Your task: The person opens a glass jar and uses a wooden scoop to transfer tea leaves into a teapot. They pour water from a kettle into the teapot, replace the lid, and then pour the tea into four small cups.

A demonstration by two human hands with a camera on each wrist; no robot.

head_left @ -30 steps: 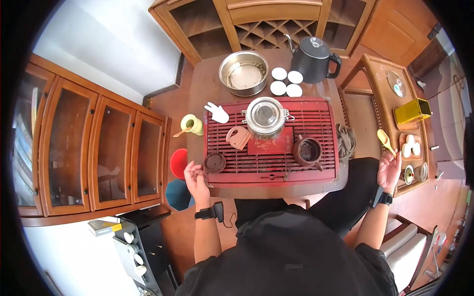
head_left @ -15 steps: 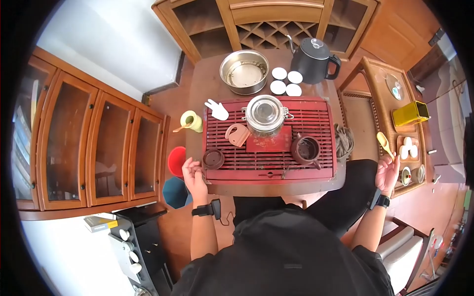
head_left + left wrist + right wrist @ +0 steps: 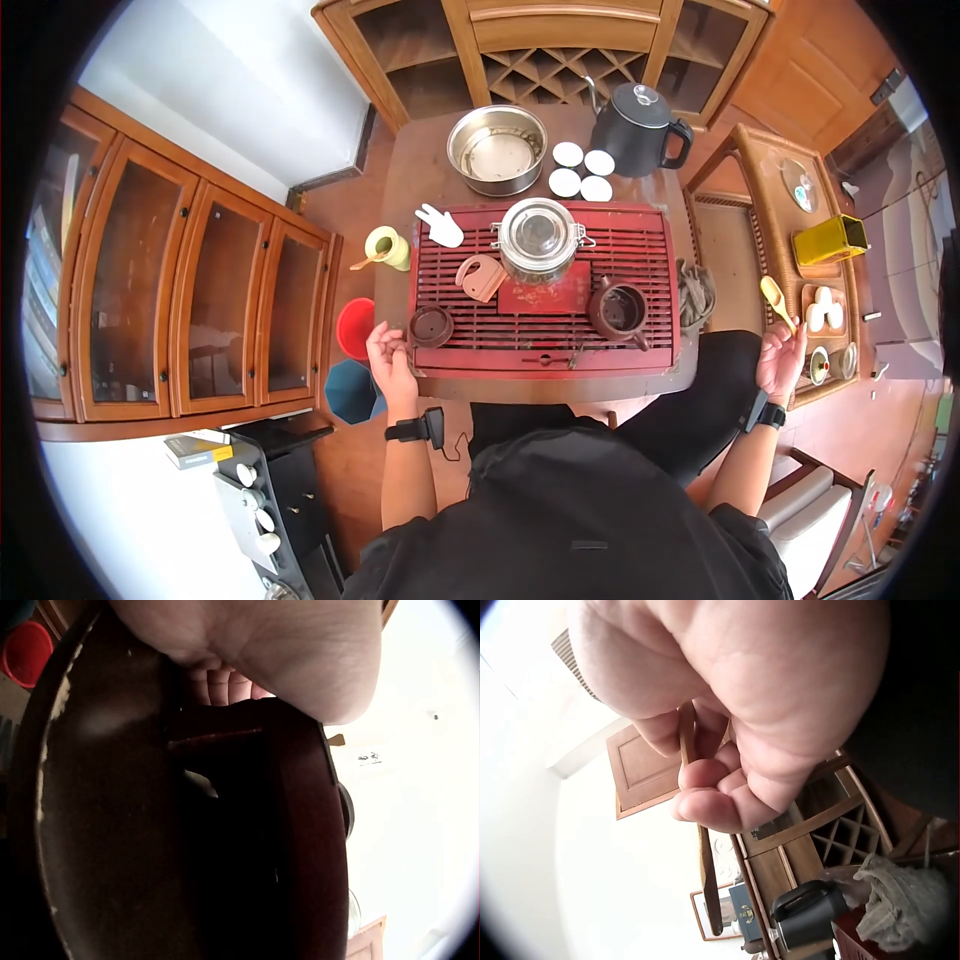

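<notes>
My right hand (image 3: 781,360) pinches the handle of a yellowish scoop (image 3: 772,294), bowl end up, beside the wicker side table. In the right wrist view, curled fingers (image 3: 712,806) hold the wooden handle (image 3: 708,879). My left hand (image 3: 392,366), fingers loosely bent and holding nothing, is at the left front corner of the red tea tray (image 3: 550,358), near a dark round lid (image 3: 431,326). On the tray are a lidded glass jar (image 3: 538,240), a brown teapot (image 3: 618,309), a pinkish-brown piece (image 3: 481,278) and a white hand-shaped piece (image 3: 441,227).
Behind the tray are a steel bowl (image 3: 497,150), several white cups (image 3: 596,188) and a black kettle (image 3: 637,130). A pale green pot (image 3: 388,247) stands left. The side table (image 3: 741,142) holds a yellow container (image 3: 830,240) and more white cups. A grey cloth (image 3: 696,296) hangs at right.
The view shifts slightly. My right hand has moved a little left with the scoop in it; my left hand stays by the tray corner.
</notes>
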